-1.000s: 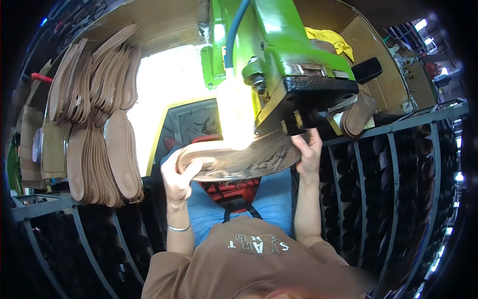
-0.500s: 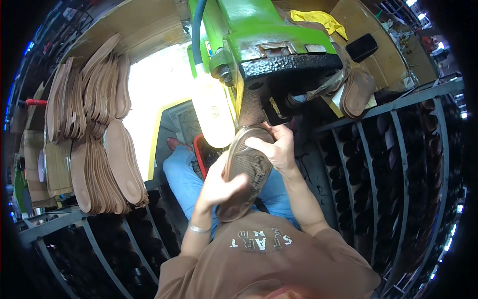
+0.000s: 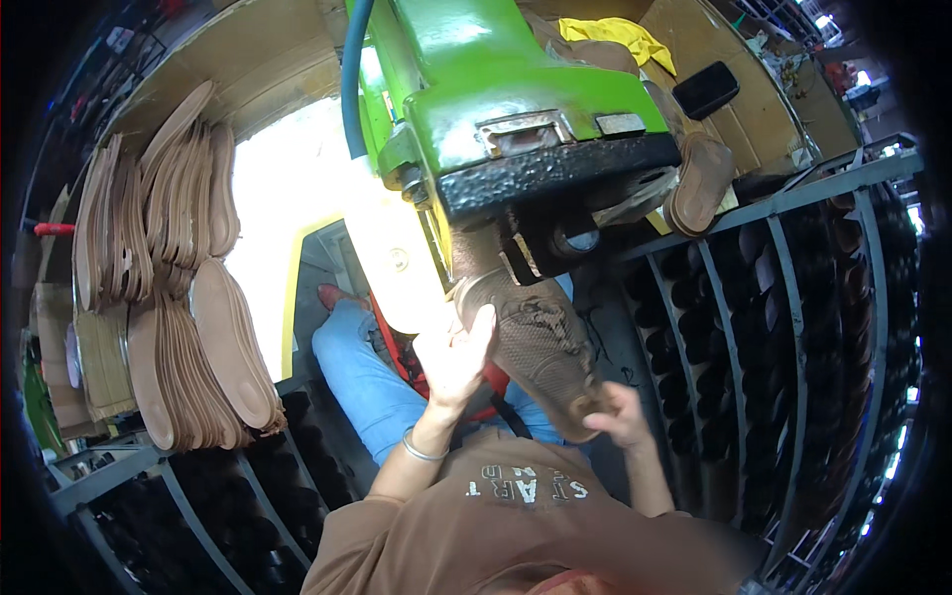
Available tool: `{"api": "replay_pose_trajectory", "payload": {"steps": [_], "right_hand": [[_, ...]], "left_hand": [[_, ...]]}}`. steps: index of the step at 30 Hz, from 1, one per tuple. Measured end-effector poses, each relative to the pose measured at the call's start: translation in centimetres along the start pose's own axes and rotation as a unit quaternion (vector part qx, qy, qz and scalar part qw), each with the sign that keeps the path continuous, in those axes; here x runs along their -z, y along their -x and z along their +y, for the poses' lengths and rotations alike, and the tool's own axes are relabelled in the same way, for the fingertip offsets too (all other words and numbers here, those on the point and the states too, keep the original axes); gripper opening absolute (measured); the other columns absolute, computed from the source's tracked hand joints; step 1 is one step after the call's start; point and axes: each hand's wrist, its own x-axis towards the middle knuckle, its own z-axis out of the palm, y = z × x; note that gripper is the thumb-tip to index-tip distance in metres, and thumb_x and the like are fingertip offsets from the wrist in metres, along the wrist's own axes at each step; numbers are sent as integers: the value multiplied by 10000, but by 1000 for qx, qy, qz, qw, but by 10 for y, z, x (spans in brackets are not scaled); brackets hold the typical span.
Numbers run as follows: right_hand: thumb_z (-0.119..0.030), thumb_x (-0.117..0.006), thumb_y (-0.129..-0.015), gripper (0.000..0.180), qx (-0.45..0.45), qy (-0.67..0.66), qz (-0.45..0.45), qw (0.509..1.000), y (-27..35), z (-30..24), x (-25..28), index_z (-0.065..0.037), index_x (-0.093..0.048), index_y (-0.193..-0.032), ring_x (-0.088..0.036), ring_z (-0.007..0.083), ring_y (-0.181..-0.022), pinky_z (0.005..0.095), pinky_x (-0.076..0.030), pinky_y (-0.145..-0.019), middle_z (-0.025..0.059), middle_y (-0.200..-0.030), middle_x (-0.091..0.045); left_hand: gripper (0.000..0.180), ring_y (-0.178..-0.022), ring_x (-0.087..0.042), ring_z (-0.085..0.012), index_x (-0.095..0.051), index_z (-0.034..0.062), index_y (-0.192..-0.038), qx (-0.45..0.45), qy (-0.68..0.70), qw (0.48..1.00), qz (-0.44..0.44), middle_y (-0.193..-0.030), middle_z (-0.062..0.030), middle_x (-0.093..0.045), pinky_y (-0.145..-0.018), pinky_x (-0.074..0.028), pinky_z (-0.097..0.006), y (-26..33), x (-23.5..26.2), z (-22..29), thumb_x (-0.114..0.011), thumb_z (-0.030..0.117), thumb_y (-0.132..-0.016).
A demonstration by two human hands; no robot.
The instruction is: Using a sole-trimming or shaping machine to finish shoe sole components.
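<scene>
A brown shoe sole, its patterned underside showing, lies slantwise between my hands. Its far end is up against the black lower part of a green machine, beside a brown rough-looking wheel or roller. With thumb raised, my left hand grips the sole's left edge close to the machine. My right hand pinches the near right end between thumb and fingers. The machine head covers part of the sole's far end, so the contact there cannot be seen clearly.
Stacks of brown insoles stand at left on a brightly lit table. More soles lie at right near a black flat object and a yellow cloth. Metal racks flank me; a red container is below.
The sole has turned, its near end swinging right and its far end going under the machine head. My right hand has shifted from the far end to the near end.
</scene>
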Motion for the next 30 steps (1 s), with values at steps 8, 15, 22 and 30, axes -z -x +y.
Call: {"api": "replay_pose_trajectory", "payload": {"steps": [8,15,22,30], "right_hand": [[-158,-626,-784,393,138,-81,121,980,-51,-90,22,24,-429,-1072,-608,173,-504,231,-486,-353,161,-872,-610],[-118,-653,-809,398,122,-30,39,991,-97,-81,37,3,-461,-1135,-618,156,-829,269,-526,-655,101,-1020,-599],[-23,-666,-783,578,0,-207,-40,977,-62,38,25,-33,-380,-1285,-584,319,-1028,451,-530,-816,162,-1208,-525],[-62,-664,-766,566,12,-215,88,973,-16,32,-35,61,-381,-1240,-665,321,-720,324,-560,-450,233,-1032,-584]], "left_hand": [[392,-833,-562,-94,-535,-78,-1163,23,131,990,-42,-992,-80,-620,-742,-453,-214,1,9,19,-641,15,-798],[264,-853,-569,-113,-591,-61,-1049,25,174,983,61,-946,-68,-637,-781,-456,-256,5,17,15,-653,13,-803],[288,-805,-580,-96,-635,-50,-1019,25,79,994,-64,-901,-55,-658,-749,-469,-237,-12,-14,19,-711,108,-790],[116,-623,-471,-30,-666,-21,-824,-87,-68,994,0,-687,21,-585,-563,-390,-196,-30,-22,-9,-711,81,-791]]}}
